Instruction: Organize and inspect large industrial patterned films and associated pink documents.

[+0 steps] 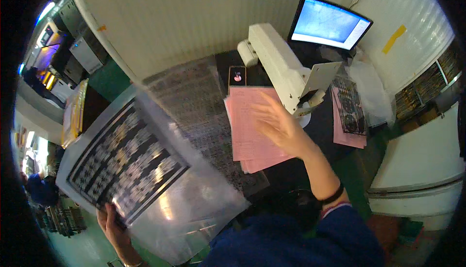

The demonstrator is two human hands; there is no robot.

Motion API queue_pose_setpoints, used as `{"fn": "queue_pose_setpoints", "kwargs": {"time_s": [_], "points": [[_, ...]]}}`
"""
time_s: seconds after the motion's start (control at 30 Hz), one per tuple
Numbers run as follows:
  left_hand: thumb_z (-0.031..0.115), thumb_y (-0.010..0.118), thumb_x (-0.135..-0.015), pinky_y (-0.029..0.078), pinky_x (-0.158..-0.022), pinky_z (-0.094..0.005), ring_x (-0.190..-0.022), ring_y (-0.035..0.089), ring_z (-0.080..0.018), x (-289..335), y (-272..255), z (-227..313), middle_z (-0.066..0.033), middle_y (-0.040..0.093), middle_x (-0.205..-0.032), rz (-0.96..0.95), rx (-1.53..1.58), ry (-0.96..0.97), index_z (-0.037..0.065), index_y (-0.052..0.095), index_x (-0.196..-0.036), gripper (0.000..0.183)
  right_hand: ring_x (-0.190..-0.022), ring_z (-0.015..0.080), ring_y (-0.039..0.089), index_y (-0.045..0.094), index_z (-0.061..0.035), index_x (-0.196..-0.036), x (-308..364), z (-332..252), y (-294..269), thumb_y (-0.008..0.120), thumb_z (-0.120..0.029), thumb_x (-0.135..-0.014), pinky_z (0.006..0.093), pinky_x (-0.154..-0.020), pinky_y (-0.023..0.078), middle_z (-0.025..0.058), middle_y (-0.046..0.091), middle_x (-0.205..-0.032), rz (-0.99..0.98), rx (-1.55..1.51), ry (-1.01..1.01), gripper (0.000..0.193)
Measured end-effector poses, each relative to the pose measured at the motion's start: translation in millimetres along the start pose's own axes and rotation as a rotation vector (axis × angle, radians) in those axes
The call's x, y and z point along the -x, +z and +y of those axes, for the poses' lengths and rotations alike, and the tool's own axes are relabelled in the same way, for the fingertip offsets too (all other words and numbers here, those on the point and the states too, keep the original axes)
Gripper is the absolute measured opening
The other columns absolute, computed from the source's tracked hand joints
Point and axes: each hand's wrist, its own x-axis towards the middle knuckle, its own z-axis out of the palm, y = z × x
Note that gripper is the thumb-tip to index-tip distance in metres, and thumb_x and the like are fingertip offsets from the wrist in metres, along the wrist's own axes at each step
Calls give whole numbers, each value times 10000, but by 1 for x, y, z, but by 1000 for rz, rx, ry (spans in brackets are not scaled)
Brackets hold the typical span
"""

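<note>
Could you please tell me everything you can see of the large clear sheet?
The clear sheet looks like thin, glossy plastic film, bearing a black-bordered panel with rows of pale, blurry patterns. It slants at the person's left, its broad clear margin catching light. The left hand grips its lower-left edge.

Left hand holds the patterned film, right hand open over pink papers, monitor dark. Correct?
No: the monitor is lit pale blue in the head view. The left hand does hold the patterned film, the right hand is open over the pink papers.
</note>
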Motion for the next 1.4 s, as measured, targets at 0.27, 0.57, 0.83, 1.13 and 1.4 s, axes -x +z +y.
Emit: {"fn": "queue_pose_setpoints", "kwargs": {"time_s": [0.27, 0.57, 0.83, 1.13, 1.4], "points": [[274, 578, -868, 201, -1074, -388, -1285, 293, -286, -5, 3, -50, -178, 302, -1399, 390, -241, -328, -32, 266, -1350, 650, -1257, 403, 316, 482, -91, -1252, 86, 125, -8, 628, -195, -795, 528, -1018, 260, 205, 275, -1398, -7, 855, 245, 491], [322, 458, -927, 161, -1083, -334, -1292, 258, -243, -21, 78, -80, -202, 252, -1408, 404, -578, -488, -79, 221, -1349, 629, -1301, 474, 138, 515, -243, -1253, 65, 169, -13, 556, -411, -823, 623, -1014, 77, 203, 207, -1431, -176, 1003, 354, 463], [305, 380, -948, 108, -1095, -319, -1317, 215, -227, -32, 53, -97, -161, 240, -1430, 473, -393, -598, -47, 223, -1362, 565, -1298, 456, 156, 536, -153, -1222, 73, 172, -12, 639, -398, -770, 608, -1018, 86, 229, 248, -1403, -89, 971, 359, 524], [247, 392, -943, 94, -1099, -339, -1333, 189, -232, -28, 44, -85, -158, 224, -1439, 395, -325, -518, -32, 180, -1380, 560, -1142, 401, 327, 149, 24, -1358, 85, 168, -21, 833, -366, -550, 474, -929, 339, 274, 261, -1308, 531, 991, 599, 1127], [237, 511, -908, 365, -931, -332, -1064, 492, -223, -4, -21, -79, -104, 509, -1188, 476, -240, -307, -26, 425, -1233, 427, -802, 316, 588, 493, 11, -1078, 101, 167, -32, 761, -216, -675, 368, -757, 457, 161, 595, -864, 466, 747, 677, 534]]}}
